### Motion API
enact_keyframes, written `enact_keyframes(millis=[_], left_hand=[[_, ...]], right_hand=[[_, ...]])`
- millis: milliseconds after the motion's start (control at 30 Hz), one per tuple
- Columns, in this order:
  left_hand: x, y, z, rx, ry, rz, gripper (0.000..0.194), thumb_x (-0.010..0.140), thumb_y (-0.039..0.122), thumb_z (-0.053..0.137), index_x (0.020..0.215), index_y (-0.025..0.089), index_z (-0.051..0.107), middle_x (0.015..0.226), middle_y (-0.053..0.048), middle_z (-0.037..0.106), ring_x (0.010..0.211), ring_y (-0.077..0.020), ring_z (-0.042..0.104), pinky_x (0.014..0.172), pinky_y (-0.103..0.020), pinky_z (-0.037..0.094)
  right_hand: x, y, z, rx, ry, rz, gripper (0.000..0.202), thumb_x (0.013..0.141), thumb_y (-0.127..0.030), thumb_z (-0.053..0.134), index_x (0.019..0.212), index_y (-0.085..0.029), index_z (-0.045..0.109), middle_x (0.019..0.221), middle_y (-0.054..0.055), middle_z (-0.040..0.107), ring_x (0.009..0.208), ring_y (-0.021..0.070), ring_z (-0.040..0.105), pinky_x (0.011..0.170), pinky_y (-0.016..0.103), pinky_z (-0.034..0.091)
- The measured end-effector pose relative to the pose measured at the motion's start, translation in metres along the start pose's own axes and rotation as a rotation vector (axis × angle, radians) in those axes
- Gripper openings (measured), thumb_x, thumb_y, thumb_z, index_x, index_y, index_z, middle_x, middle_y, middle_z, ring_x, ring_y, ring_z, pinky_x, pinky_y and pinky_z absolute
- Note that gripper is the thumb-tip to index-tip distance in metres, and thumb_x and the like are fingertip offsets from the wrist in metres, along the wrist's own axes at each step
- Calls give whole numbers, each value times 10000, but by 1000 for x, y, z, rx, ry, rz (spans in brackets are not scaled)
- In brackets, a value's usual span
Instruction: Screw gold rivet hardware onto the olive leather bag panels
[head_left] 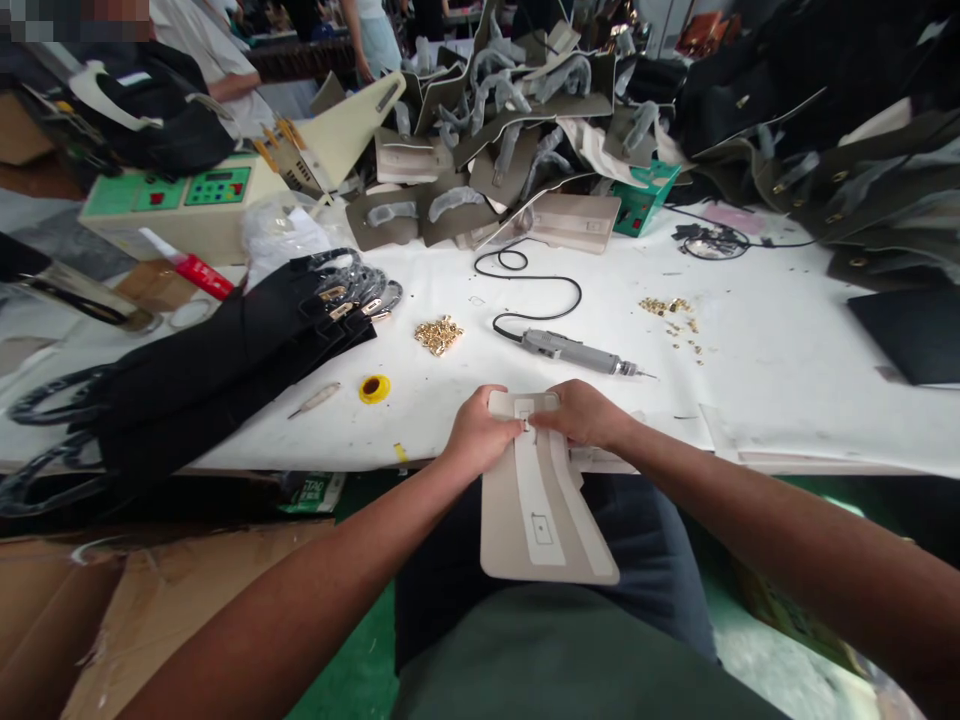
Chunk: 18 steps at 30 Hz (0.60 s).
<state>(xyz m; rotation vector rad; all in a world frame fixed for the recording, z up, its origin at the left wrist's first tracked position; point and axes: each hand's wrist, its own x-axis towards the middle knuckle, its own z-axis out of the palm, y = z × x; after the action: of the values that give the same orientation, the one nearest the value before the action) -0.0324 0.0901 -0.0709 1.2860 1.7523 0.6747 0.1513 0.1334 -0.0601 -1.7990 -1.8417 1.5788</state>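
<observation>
Panel [499, 520]: it slopes from the near edge of the table [780, 350] down over the lap [652, 545].
Hands: left hand [480, 432] and right hand [586, 412] each pinch one side of the panel's far end, thumbs close together by a small dark fitting [526, 424] on the white strip [536, 490] — too covered to tell its exact shape.
Thumb pressure: if uneven, I'd guess it could skew the fitting or crease the panel; a loosened grip could let it slide off the lap.
Driver [574, 352]: it lies just beyond the hands, bit pointing right; a forearm snagging its loose cord [577, 292] could drag it.
Gold bits: one heap [439, 335] sits left of the driver, a looser scatter [667, 308] to its right; a careless sweep could send pieces astray.
Tabletop: white, with an awl [319, 398], a yellow ring [374, 389] and black bags [225, 350] on the left.
Far side: brown pieces [487, 130] with plastic-wrapped handles pile up near a green box [646, 200].
Room: a co-worker [202, 45] in white stands past the machine [217, 190] — cardboard [187, 590] lies below the table, over at left.
</observation>
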Motion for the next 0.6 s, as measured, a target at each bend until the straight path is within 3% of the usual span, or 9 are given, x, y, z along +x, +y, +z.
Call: enact_keyframes(millis=[200,300,433,500,600], left_hand=[[2,6,1,151,-18,21,533,693,209,779,1208,205,643,981,-39,758,927,-238,719,806,-334,552],[-3,11,-4,233,-11,102,540,724,217,761,1248,207,631,1071,-69,749,981,-265,718,858,-382,566],[-7,10,-11,319,77,326,572,742,199,745,1304,194,636,1429,-145,582,1365,-347,513,1131,-499,432],[-4,2,-11,388,90,506,410,782,222,727,1192,221,717,1421,-114,612,1352,-342,507,1158,-520,401],[5,-15,-8,448,54,689,191,868,292,680,1028,259,779,1223,-66,742,1194,-310,611,1038,-498,502]], right_hand=[[5,-11,-1,-118,-58,42,115,744,-263,676,720,-151,679,549,34,645,442,171,596,397,247,454],[3,-15,-2,-133,-62,39,128,759,-266,661,758,-143,697,578,40,662,450,173,602,405,250,466],[0,-21,-5,-146,-58,26,138,755,-271,666,769,-142,715,592,35,669,473,175,617,413,238,459],[0,-22,-7,-164,-56,17,144,757,-276,666,756,-144,722,592,34,672,486,177,623,424,235,455],[2,-23,-8,-177,-66,-3,162,765,-297,665,771,-156,742,630,29,700,506,174,637,452,234,468]])
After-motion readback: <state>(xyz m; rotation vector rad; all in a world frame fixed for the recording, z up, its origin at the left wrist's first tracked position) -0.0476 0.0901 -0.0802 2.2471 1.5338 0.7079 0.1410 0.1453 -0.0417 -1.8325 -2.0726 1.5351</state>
